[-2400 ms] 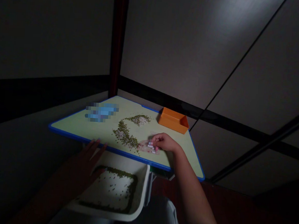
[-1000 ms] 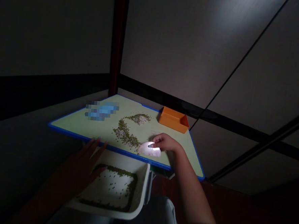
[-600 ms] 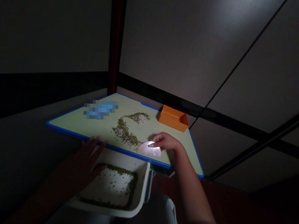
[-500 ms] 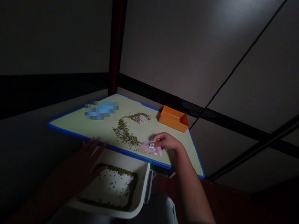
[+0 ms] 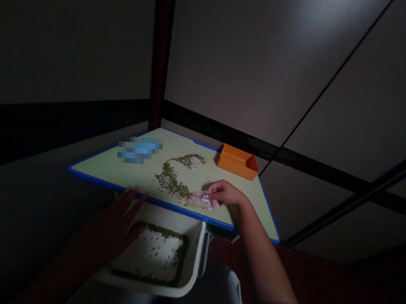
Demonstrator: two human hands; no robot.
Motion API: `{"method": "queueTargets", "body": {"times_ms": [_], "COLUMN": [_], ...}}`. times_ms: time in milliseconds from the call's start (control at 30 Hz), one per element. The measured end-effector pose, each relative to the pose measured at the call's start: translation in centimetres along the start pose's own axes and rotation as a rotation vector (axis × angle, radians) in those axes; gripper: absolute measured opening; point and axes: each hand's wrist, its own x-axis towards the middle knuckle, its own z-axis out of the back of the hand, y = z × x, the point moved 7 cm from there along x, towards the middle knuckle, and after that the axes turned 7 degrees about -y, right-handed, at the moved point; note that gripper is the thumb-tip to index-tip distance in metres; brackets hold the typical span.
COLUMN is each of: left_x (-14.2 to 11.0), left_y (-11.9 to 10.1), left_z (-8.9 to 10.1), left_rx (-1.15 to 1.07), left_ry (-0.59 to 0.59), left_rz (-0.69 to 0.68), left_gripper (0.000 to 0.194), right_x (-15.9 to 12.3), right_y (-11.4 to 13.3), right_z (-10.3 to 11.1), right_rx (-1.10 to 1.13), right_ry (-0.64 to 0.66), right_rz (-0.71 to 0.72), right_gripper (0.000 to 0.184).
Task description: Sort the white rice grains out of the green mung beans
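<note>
On the yellow-green board (image 5: 143, 176), small green beans (image 5: 169, 175) lie in a curved band, with pale pinkish grains or patches among them. My right hand (image 5: 223, 192) is over the board's front right, thumb and fingers pinched on a small whitish piece (image 5: 206, 197); its kind is unclear. Just under it lies a pinkish, filmy patch (image 5: 198, 201), perhaps thin plastic. In shadow, my left hand (image 5: 116, 220) holds nothing; its fingers are outstretched at the board's blue front edge, above a white tub (image 5: 196, 261). More green beans line the tub's bottom edges.
An orange open box (image 5: 236, 162) stands at the board's back right. Toward the back left lies a blue item (image 5: 139, 150), blurred by pixels. Dark wall panels (image 5: 229, 57) close off the space behind, and a reddish floor (image 5: 305, 282) shows at the right.
The pinched whitish piece has tilted slightly, and the filmy pink patch beneath looks flatter. My left hand stays at the board's edge. The whole view has shifted a little.
</note>
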Motion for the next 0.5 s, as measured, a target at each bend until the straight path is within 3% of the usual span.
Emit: {"method": "queueTargets", "body": {"times_ms": [233, 500], "left_x": [-0.18, -0.24], "left_y": [0.13, -0.19], "left_z": [-0.25, 0.2], "left_rx": [0.025, 0.06], "left_ry": [-0.083, -0.098], "left_rz": [-0.077, -0.116], "left_gripper": [0.069, 0.072], "right_x": [-0.35, -0.3], "right_y": [0.47, 0.84], "right_z": [-0.46, -0.59], "right_rx": [0.009, 0.011], "right_ry": [0.045, 0.062], "right_rz": [0.007, 0.05], "right_gripper": [0.034, 0.032]}}
